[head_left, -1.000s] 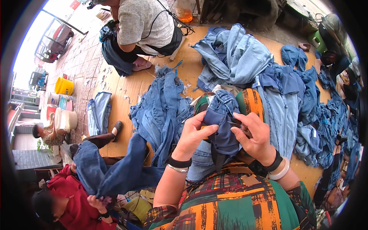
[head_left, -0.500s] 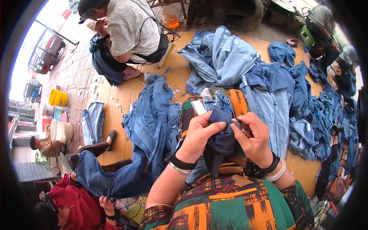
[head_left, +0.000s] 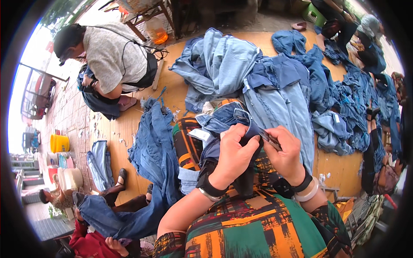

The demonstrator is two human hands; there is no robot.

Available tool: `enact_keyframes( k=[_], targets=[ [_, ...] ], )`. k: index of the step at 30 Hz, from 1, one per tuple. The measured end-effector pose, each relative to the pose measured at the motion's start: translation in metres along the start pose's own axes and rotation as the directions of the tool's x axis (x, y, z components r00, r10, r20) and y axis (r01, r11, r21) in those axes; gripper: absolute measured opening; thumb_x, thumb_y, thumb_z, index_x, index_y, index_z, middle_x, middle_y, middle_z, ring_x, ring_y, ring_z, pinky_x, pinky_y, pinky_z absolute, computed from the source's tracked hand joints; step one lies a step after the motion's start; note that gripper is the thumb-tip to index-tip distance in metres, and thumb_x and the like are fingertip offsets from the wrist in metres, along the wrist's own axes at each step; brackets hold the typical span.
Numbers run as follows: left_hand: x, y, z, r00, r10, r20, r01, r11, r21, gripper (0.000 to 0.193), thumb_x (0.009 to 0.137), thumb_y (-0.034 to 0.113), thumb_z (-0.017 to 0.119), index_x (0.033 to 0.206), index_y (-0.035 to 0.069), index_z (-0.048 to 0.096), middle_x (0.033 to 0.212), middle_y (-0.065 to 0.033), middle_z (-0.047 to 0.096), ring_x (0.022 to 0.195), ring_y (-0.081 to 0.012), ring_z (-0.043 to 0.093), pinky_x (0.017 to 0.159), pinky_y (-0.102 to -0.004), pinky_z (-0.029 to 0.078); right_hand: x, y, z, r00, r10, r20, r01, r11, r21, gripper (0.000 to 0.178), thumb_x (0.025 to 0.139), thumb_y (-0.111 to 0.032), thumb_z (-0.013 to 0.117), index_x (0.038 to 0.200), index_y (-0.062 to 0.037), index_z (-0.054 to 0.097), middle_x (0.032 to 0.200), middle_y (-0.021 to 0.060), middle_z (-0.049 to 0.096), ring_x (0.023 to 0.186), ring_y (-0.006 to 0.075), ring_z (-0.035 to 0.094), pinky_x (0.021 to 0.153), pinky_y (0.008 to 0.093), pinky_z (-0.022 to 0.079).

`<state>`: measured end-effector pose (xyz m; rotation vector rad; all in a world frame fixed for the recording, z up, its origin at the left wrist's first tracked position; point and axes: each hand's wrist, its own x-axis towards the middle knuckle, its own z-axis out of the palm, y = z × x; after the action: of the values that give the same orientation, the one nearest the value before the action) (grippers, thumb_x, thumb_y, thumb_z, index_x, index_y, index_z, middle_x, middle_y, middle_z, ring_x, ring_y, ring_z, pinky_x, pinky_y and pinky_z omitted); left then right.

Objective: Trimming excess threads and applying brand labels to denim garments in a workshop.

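Note:
My left hand [head_left: 235, 158] pinches the edge of a pair of blue jeans [head_left: 228, 117] bunched over my lap, its darker inner cloth turned outward. In my right hand [head_left: 287, 154] is a small dark pair of thread snips [head_left: 271, 140], with the blades pointing at the cloth by my left thumb. Whether the blades touch the fabric is hard to see. A white label [head_left: 200, 136] sticks out at the left of the jeans. Part of the garment is hidden behind my left hand and wrist.
Light blue jeans [head_left: 228, 58] lie heaped ahead on a tan board [head_left: 174, 60], with more denim [head_left: 350, 116] to the right. A person in a grey shirt [head_left: 109, 56] sits at the far left. Another, in a red sleeve [head_left: 92, 243], holds dark jeans [head_left: 116, 215] at the lower left.
My view has shifted to the right. The jeans in my lap are spread wider, with the edge pulled out between my hands. The snips stay in my right hand.

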<state>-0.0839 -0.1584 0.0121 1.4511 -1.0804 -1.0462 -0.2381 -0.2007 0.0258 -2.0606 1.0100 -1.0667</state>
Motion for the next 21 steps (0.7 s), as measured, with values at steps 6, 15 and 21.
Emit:
enact_keyframes(
  k=[6,15,21],
  targets=[
    [0.008,-0.005,0.018,0.998,0.066,-0.014,-0.062,0.983,0.173,0.013,0.079,0.011,0.067,0.081,-0.001,0.062,0.075,-0.0066,0.058,0.074,-0.0182,0.054,0.072,-0.0319,0.037,-0.01,0.026,0.007,0.993,0.042,-0.109,-0.044,0.999,-0.02,0.016,0.073,0.004,0.065,0.088,0.0,0.061,0.072,0.0127,0.059,0.056,0.026,0.057,0.051,0.033,0.045],
    [0.013,-0.003,0.018,0.999,-0.05,0.02,0.044,0.976,0.215,0.013,0.079,0.015,0.067,0.083,0.003,0.064,0.079,-0.005,0.061,0.08,-0.022,0.055,0.081,-0.0348,0.033,-0.013,0.045,0.016,0.967,0.231,-0.108,-0.216,0.967,0.135,0.016,0.072,0.002,0.063,0.086,0.0016,0.057,0.07,0.011,0.057,0.054,0.0208,0.052,0.052,0.0301,0.043],
    [0.018,-0.004,0.024,0.997,-0.07,0.013,0.064,0.966,0.252,0.011,0.079,0.014,0.067,0.084,0.004,0.065,0.08,-0.0047,0.063,0.079,-0.0219,0.056,0.08,-0.0344,0.034,-0.018,0.056,0.025,0.907,0.405,-0.113,-0.366,0.893,0.262,0.014,0.073,0.002,0.062,0.086,0.0018,0.058,0.07,0.0089,0.057,0.056,0.014,0.05,0.053,0.0277,0.042]
  ],
)
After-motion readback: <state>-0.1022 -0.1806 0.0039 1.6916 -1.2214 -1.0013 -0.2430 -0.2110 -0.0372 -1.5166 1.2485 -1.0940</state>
